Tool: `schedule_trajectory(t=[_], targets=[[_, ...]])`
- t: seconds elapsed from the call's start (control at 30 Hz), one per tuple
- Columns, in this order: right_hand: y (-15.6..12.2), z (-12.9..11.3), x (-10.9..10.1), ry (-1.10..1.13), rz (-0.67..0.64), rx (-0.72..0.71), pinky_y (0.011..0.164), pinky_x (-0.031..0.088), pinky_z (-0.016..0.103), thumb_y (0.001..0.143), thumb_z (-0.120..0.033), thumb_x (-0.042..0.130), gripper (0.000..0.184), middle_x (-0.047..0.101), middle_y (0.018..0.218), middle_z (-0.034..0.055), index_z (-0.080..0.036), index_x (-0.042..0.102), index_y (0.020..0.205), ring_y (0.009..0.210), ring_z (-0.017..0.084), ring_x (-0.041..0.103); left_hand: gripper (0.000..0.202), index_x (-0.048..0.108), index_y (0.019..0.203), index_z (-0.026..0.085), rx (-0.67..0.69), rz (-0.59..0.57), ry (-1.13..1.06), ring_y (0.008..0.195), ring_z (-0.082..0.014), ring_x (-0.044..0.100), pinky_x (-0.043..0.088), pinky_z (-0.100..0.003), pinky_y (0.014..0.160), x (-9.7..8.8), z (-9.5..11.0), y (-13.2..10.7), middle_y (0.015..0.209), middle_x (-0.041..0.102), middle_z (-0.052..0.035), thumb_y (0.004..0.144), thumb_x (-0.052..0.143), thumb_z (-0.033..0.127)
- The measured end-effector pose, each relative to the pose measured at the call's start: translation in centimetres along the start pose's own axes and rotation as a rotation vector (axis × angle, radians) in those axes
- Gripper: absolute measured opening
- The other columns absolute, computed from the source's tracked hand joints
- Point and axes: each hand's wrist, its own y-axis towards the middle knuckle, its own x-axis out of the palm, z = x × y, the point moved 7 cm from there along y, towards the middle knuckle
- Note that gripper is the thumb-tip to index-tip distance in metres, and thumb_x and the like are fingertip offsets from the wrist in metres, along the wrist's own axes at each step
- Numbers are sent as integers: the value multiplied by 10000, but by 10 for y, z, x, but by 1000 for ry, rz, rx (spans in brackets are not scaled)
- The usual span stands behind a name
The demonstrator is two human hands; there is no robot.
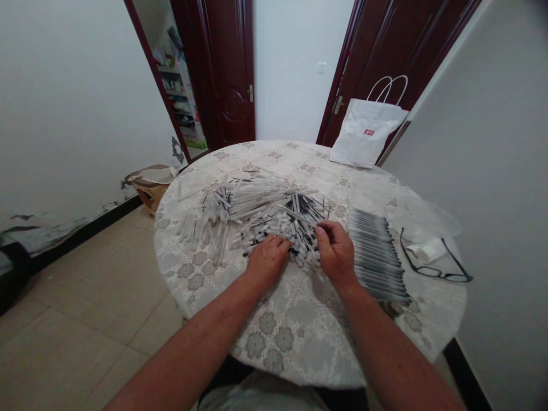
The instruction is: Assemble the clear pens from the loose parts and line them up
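Observation:
A wide heap of loose pen parts, mostly clear and white tubes point(257, 197) with dark pieces point(302, 208) among them, lies across the middle of the table. Small white and black pieces that look like pen caps point(261, 229) are bunched at its near side. My left hand point(269, 255) rests at this near edge with fingers curled down into the small pieces; whatever they grip is hidden. At the heap's right side, my right hand point(336, 249) has thumb and forefinger pinched together, their contents unclear. Beside it, a neat row of dark-tipped pens point(377, 257) lies side by side.
The round table has a patterned cloth point(274, 342). Eyeglasses point(436, 274) and a crumpled white tissue point(428, 250) lie at the right, near clear plastic film point(432, 220). A white paper bag point(368, 134) stands at the back right. A stool point(152, 180) is beyond the left edge.

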Motion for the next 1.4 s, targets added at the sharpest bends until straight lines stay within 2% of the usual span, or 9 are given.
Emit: schedule_trajectory(t=[0.13,0.27,0.37,0.43,0.6,0.9,1.03,1.3,1.4], targets=[[0,-9,0,-1,-9,-65,768,492,321,969,-366,562,200,682,892,34,-213,676,1028,809,195,627,260,702,1142,235,0,-2,65,1055,-289,585,481,-385,875,7,0,1,1090,685,-119,930,571,163],[-1,-7,-1,30,-7,-25,728,486,307,975,-375,560,209,679,890,38,-213,673,1042,798,191,621,263,692,1153,202,-11,79,-43,1076,-284,584,477,-405,938,-2,-2,0,1101,659,-136,933,553,163],[-1,2,-2,100,21,54,640,466,278,976,-403,560,232,646,803,10,-210,660,1055,703,165,591,218,683,1109,199,-27,194,-248,1050,-253,603,478,-396,951,-18,-8,-1,1061,651,-114,960,524,201],[-1,9,-1,179,35,115,576,441,258,975,-421,563,243,624,753,-12,-209,645,1059,627,144,557,203,674,1077,202,-112,267,-421,1006,-228,627,495,-372,912,-29,-20,-1,1044,663,-97,982,499,242],[-1,14,3,271,7,155,538,429,243,961,-420,586,233,645,755,-13,-207,633,1043,592,129,543,243,613,1058,213,-456,281,-968,676,-150,629,464,-264,570,-25,-58,-6,955,707,-56,995,485,411],[-9,9,13,158,-78,87,659,493,272,966,-385,579,213,697,839,23,-203,651,1051,721,159,630,275,699,973,173,-501,352,-1507,592,-89,501,425,-204,506,-25,-59,-5,717,540,24,833,751,403],[-10,8,15,141,-94,84,649,493,269,959,-377,583,209,702,837,25,-204,654,1051,722,162,632,288,716,952,153,-509,331,-1571,569,-86,451,413,-199,491,-26,-55,-3,644,481,38,800,797,384],[-14,4,12,212,-54,87,548,465,245,972,-383,586,208,701,826,14,-207,645,1066,604,133,577,308,722,926,127,-556,367,-1674,572,-76,442,396,-186,471,-25,-58,-4,667,489,29,745,850,342],[-14,2,13,165,-80,61,594,493,252,977,-375,590,192,716,841,18,-211,650,1057,646,142,614,317,723,931,123,-556,353,-1690,577,-78,442,394,-184,464,-24,-57,-4,661,483,29,744,857,342]])
